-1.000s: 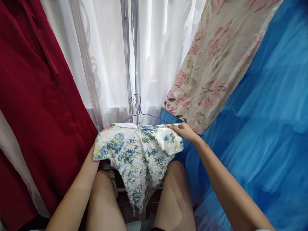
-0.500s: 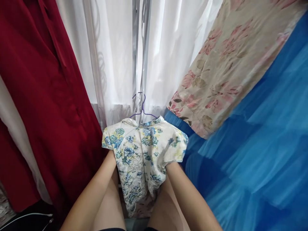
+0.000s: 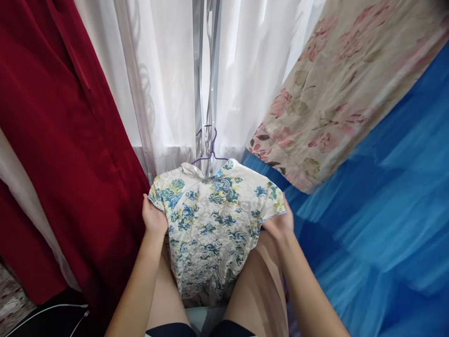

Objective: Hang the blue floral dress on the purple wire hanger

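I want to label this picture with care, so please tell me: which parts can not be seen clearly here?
- Head view: fingertips of the left hand and right hand are hidden under the sleeves of the floral dress, so each grip is unclear.
- The purple hanger is mostly covered by the dress.
- The red garment and blue fabric are cut off by the frame edges.

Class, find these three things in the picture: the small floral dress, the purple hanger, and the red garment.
small floral dress [image 3: 213,224], head view, on the chest panel between the hands.
purple hanger [image 3: 213,142], head view, on the hook above the collar.
red garment [image 3: 63,140], head view, on the broad front at the left.
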Available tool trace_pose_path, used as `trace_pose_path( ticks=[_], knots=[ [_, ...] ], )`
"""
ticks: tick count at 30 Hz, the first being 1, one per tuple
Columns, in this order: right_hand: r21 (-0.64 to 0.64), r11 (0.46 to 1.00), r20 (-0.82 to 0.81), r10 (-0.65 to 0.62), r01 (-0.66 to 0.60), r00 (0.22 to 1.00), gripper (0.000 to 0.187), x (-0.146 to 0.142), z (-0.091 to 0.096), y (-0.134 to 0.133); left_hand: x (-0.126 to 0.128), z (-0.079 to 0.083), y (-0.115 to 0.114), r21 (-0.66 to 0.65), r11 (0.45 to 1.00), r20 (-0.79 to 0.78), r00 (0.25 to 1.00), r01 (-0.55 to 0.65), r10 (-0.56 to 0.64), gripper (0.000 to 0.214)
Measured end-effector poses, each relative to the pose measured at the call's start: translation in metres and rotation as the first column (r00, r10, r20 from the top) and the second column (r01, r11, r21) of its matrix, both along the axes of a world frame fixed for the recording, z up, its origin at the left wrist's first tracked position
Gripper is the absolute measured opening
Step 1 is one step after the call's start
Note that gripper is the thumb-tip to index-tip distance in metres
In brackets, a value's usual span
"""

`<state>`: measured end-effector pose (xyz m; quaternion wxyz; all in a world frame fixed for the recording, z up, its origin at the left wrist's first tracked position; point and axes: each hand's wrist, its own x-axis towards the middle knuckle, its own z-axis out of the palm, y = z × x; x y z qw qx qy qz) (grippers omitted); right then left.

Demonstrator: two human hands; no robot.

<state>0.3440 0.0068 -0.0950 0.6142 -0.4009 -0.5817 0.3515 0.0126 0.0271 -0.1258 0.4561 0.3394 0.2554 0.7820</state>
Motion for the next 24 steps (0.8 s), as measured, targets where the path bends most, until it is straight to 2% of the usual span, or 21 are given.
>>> trace_pose_path(
  ticks=[1, 3, 6, 8, 11, 14, 17, 19, 20, 22, 24],
  knots=[
    [-0.037, 0.998, -0.07, 0.048, -0.051, 0.996, 0.073, 0.008, 0.006, -0.003, -0.002, 0.006, -0.001, 0.045, 0.999, 0.015, 1.0, -0.024, 0.024, 0.048],
    [-0.106, 0.983, -0.152, 0.135, -0.152, 0.979, 0.063, 0.017, 0.024, -0.012, -0.006, 0.02, -0.007, 0.13, 0.988, -0.015, 0.996, -0.083, 0.085, 0.04],
    [-0.148, 0.968, -0.165, 0.177, -0.202, 0.97, 0.049, 0.008, 0.053, -0.032, -0.023, 0.041, -0.022, 0.187, 0.963, -0.212, 0.949, -0.195, 0.233, 0.044],
    [-0.144, 0.97, -0.221, 0.161, -0.195, 0.962, 0.043, -0.006, 0.065, -0.043, -0.039, 0.054, -0.032, 0.212, 0.925, -0.35, 0.859, -0.316, 0.374, 0.053],
    [-0.138, 0.979, -0.338, 0.095, -0.149, 0.936, 0.031, -0.024, 0.068, -0.047, -0.057, 0.075, -0.048, 0.36, 0.819, -0.507, 0.643, -0.447, 0.574, 0.08],
    [-0.117, 0.991, -0.437, 0.006, -0.064, 0.899, 0.022, -0.033, 0.064, -0.041, -0.052, 0.099, -0.066, 0.551, 0.737, -0.602, 0.427, -0.39, 0.675, 0.086],
    [-0.041, 0.999, -0.456, -0.048, 0.033, 0.889, 0.023, -0.038, 0.061, -0.041, -0.034, 0.118, -0.083, 0.668, 0.667, -0.597, 0.298, -0.33, 0.745, 0.076],
    [0.004, 0.992, -0.45, -0.108, 0.123, 0.886, 0.022, -0.041, 0.056, -0.054, -0.023, 0.126, -0.091, 0.698, 0.653, -0.599, 0.261, -0.294, 0.757, 0.077],
    [0.014, 0.987, -0.443, -0.139, 0.161, 0.886, 0.02, -0.043, 0.052, -0.065, -0.018, 0.127, -0.094, 0.696, 0.665, -0.614, 0.257, -0.27, 0.746, 0.08],
    [0.007, 0.981, -0.403, -0.173, 0.192, 0.898, 0.012, -0.044, 0.041, -0.091, -0.009, 0.125, -0.095, 0.669, 0.715, -0.662, 0.276, -0.203, 0.697, 0.083],
    [-0.018, 0.988, -0.321, -0.151, 0.154, 0.935, 0.01, -0.042, 0.026, -0.12, 0.0, 0.116, -0.091, 0.622, 0.771, -0.709, 0.321, -0.136, 0.628, 0.079]
  ],
)
